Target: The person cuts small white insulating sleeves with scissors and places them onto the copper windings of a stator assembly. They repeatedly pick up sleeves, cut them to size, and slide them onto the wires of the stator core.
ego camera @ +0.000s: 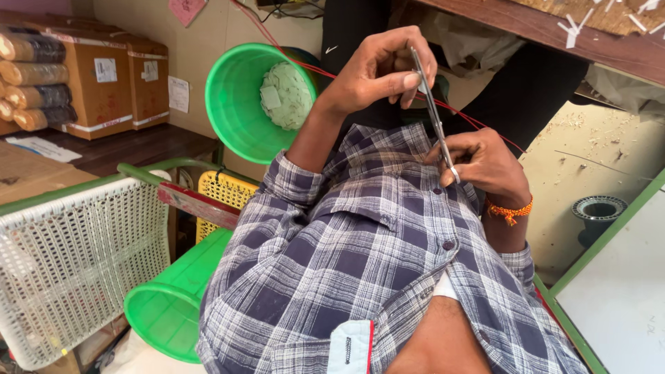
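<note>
1. While you work close against your chest, the white mesh basket (69,256) stands at your far left, with the cardboard boxes (104,76) on the wooden shelf behind it, all well apart from your hands.
2. Just right of the basket, one green bucket (173,298) lies on its side. A second green bucket (235,104) is tipped with its mouth toward you. Pale scraps sit inside it, so it likely serves as a catch-bin near your reach.
3. Your left hand (377,73) is raised and closed. Thumb and fingers pinch the upper end of the slim metal tool (433,114), which may be scissors or tweezers; I cannot tell which.
4. That tool slants down across your checked shirt (360,242), held at both ends, probably to steady it.
5. The red wire (478,123) runs from the wall, behind the tool, toward your right side.
6. Your right hand (485,166), with an orange thread at the wrist, is curled shut around the tool's lower tip. Whether it also grips the wire is hidden by the fingers.
</note>
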`<state>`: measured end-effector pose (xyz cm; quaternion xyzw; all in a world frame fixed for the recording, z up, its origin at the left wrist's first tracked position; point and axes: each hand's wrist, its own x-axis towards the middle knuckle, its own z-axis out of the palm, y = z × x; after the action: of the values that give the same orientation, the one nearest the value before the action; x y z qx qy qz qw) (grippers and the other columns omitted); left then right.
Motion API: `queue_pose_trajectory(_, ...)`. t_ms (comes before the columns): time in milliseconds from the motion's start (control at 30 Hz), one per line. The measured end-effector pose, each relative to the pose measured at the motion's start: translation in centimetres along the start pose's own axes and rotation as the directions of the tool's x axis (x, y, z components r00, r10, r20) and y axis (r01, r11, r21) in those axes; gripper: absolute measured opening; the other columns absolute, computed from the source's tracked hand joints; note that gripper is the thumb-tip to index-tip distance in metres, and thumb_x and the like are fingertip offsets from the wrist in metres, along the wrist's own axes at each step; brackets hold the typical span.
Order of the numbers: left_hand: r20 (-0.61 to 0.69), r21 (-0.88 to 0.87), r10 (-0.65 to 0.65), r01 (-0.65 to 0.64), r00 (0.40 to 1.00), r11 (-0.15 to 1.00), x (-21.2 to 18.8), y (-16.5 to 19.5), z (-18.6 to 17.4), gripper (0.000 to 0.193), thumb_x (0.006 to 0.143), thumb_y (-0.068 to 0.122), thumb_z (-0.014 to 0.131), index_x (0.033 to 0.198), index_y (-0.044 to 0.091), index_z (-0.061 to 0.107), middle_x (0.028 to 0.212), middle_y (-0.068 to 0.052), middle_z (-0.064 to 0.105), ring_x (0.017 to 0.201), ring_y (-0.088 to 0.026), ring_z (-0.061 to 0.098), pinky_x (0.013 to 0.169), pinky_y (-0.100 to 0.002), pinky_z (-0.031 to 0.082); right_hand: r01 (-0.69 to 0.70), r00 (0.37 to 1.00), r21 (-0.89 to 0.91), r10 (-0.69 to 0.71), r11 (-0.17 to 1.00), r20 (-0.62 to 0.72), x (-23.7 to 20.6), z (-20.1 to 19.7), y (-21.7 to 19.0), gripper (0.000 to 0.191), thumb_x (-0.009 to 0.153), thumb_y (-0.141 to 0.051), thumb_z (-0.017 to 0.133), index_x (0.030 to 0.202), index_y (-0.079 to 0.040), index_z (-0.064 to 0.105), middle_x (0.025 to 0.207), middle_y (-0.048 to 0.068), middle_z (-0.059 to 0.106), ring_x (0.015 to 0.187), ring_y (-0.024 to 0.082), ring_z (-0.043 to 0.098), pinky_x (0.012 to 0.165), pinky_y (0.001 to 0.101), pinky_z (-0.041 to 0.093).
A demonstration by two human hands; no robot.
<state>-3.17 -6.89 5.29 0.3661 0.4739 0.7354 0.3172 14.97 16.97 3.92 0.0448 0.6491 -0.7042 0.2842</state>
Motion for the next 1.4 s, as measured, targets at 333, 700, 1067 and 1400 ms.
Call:
queue_pose_trajectory(333, -0.189, -0.178, -0.133, 0.099, 0.973, 0.979, -0.1, -0.2, 1.6, 0.015, 0.107, 0.016, 0.065, 0.116, 0.005, 0.058, 0.102, -0.007, 0.068, 0.076, -0.012, 0.071, 0.057, -0.022, 0.052, 0.049, 0.905, -0.194, -0.126, 0.980, -0.407, -3.2, 1.1, -3.4, 0.035, 0.088, -0.004, 0.074, 0.122, 0.003, 0.072, 0.083, 0.006, 0.075, 0.075, 0.011, 0.070, 0.071, 0.0232, 0.056)
queue_pose_trajectory(700, -0.241, -0.019, -0.291, 0.295, 0.926, 0.955, 0.7, -2.0, 5.2, 0.009, 0.100, 0.005, 0.067, 0.108, 0.003, 0.064, 0.092, -0.005, 0.069, 0.075, -0.009, 0.067, 0.058, -0.022, 0.051, -0.520, 0.590, -0.612, -0.268, 0.596, -0.762, -8.2, -13.9, -11.5, 0.043, 0.090, -0.023, 0.088, 0.118, -0.002, 0.063, 0.098, 0.016, 0.078, 0.085, 0.025, 0.075, 0.074, 0.0354, 0.056)
queue_pose_trajectory(1067, -0.328, 0.204, -0.058, 0.130, 0.943, 0.970, 1.1, 1.4, 5.1, 0.012, 0.097, -0.004, 0.065, 0.107, 0.002, 0.068, 0.099, -0.005, 0.064, 0.079, -0.010, 0.067, 0.056, -0.023, 0.058, -0.180, 0.705, -0.569, -0.298, 0.803, -0.644, -5.7, -11.8, -16.6, 0.025, 0.097, -0.012, 0.064, 0.121, -0.009, 0.072, 0.097, 0.010, 0.077, 0.079, 0.024, 0.072, 0.065, 0.0351, 0.055)
queue_pose_trajectory(1400, -0.281, 0.101, -0.116, 0.149, 0.953, 0.984, 3.7, 3.1, 6.5, 0.039, 0.093, -0.004, 0.066, 0.130, 0.006, 0.056, 0.104, -0.005, 0.069, 0.087, -0.007, 0.070, 0.061, -0.021, 0.061, 0.465, 0.645, -0.341, -0.576, 0.817, -0.503, 3.0, 0.4, -8.8, 0.022, 0.084, 0.002, 0.079, 0.105, 0.003, 0.073, 0.104, 0.008, 0.069, 0.094, 0.014, 0.070, 0.079, 0.0259, 0.059)
